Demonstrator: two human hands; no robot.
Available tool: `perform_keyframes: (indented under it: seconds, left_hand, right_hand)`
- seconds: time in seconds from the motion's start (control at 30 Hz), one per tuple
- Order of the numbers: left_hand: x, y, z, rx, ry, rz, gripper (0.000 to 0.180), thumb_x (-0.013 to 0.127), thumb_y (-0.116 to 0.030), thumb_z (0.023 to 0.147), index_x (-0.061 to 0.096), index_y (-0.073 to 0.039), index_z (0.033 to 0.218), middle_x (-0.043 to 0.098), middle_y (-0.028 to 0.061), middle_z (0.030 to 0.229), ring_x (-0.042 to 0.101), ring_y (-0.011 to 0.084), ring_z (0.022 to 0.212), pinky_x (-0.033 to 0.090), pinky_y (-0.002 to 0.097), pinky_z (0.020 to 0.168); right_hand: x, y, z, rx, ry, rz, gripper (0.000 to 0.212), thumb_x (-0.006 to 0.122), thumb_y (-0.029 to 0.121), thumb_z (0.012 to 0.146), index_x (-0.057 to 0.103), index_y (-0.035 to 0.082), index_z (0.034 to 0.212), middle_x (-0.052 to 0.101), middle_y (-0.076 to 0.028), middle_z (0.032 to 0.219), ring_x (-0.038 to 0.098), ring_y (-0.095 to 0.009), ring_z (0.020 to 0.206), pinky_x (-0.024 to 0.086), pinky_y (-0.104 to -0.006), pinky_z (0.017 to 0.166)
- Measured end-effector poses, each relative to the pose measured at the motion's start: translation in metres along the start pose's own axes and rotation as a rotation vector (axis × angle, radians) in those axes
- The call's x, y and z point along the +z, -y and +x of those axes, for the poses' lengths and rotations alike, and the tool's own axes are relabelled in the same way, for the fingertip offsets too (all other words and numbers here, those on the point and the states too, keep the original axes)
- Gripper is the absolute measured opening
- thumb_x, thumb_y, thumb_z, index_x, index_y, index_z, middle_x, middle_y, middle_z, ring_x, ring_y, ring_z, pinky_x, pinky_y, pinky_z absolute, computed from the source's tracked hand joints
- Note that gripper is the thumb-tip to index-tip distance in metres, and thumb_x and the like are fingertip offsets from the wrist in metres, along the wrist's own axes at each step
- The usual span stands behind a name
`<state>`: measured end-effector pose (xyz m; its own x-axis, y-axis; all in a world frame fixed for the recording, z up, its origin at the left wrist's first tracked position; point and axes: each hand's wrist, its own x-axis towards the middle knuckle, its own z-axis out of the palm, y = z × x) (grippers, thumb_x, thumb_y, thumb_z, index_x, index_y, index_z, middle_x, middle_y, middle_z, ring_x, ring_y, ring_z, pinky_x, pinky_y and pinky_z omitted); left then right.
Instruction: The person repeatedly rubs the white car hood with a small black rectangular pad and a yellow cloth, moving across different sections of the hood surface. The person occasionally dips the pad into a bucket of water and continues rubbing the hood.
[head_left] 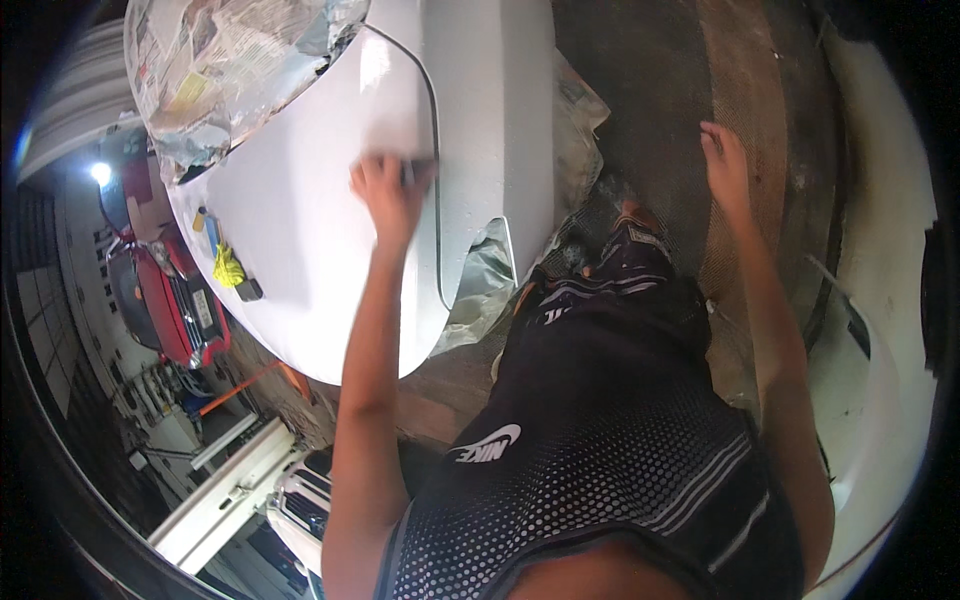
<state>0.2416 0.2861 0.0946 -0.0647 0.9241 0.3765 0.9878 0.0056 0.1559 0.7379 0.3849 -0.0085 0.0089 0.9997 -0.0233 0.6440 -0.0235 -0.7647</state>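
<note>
A broad white car panel (300, 230), smooth and rounded, lies in front of me on the left. My left hand (388, 200) rests on it near the dark seam, with its fingers curled over a small dark pad (420, 174). Blur and the fingers hide most of the pad, so its exact kind is unclear. My right hand (728, 170) hangs out to the right over the floor. It holds nothing, and its fingers are stretched out.
A yellow cloth (228, 266), a blue tool (210, 226) and a dark block (250, 291) lie on the panel's left. Newspaper masking (230, 70) covers the far glass. Paper (485, 285) fills a cutout. A red vehicle (170, 300) stands left; a pale curved surface (890, 300) is right.
</note>
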Motion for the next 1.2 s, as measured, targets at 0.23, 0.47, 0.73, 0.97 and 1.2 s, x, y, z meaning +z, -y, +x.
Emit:
perform_keyframes:
  seconds: [0.23,0.47,0.73,0.97,1.2]
  left_hand:
    - [0.004,-0.020,0.097,-0.226,0.160,-0.393,0.039,0.086,-0.034,0.083,0.073,0.001,0.095,0.074,0.0117,0.082,0.066,0.0174,0.073,0.052,0.0306,0.071]
    - [-0.053,0.005,-0.065,-0.288,0.667,-0.303,0.032,0.087,-0.021,0.080,0.072,-0.004,0.103,0.074,0.0112,0.084,0.070,0.0217,0.069,0.053,0.0365,0.065]
    - [0.003,-0.006,0.030,0.258,-0.081,0.044,0.030,0.088,-0.016,0.075,0.065,-0.005,0.091,0.062,0.0110,0.088,0.056,0.0337,0.088,0.041,0.0454,0.083]
    - [0.004,0.003,0.001,0.185,0.141,0.193,0.030,0.079,-0.005,0.073,0.061,-0.005,0.097,0.058,0.0148,0.104,0.052,0.0371,0.102,0.039,0.0493,0.090]
    - [0.017,-0.007,0.052,0.191,0.014,0.040,0.033,0.087,-0.019,0.075,0.063,-0.007,0.095,0.061,0.0105,0.100,0.053,0.0345,0.098,0.039,0.0489,0.087]
  right_hand:
    - [-0.031,-0.085,-0.071,0.428,-0.031,0.065,0.038,0.052,0.031,0.107,0.063,0.010,0.137,0.060,-0.014,0.140,0.056,-0.030,0.130,0.041,-0.0428,0.112]
    - [-0.041,-0.235,-0.269,1.183,0.005,0.230,0.058,0.050,0.050,0.104,0.057,0.009,0.145,0.056,-0.015,0.146,0.053,-0.031,0.135,0.039,-0.0448,0.113]
    - [-0.015,-0.192,-0.194,1.121,0.043,0.076,0.073,0.047,0.067,0.100,0.054,0.012,0.148,0.052,-0.013,0.152,0.047,-0.032,0.141,0.035,-0.0500,0.117]
    - [-0.059,-0.129,-0.119,0.724,-0.055,0.154,0.074,0.048,0.068,0.099,0.053,0.013,0.149,0.053,-0.011,0.151,0.048,-0.029,0.140,0.036,-0.0465,0.116]
    - [-0.059,-0.108,-0.089,0.824,0.017,0.111,0.054,0.050,0.047,0.106,0.055,0.012,0.147,0.055,-0.012,0.149,0.052,-0.029,0.137,0.037,-0.0450,0.116]
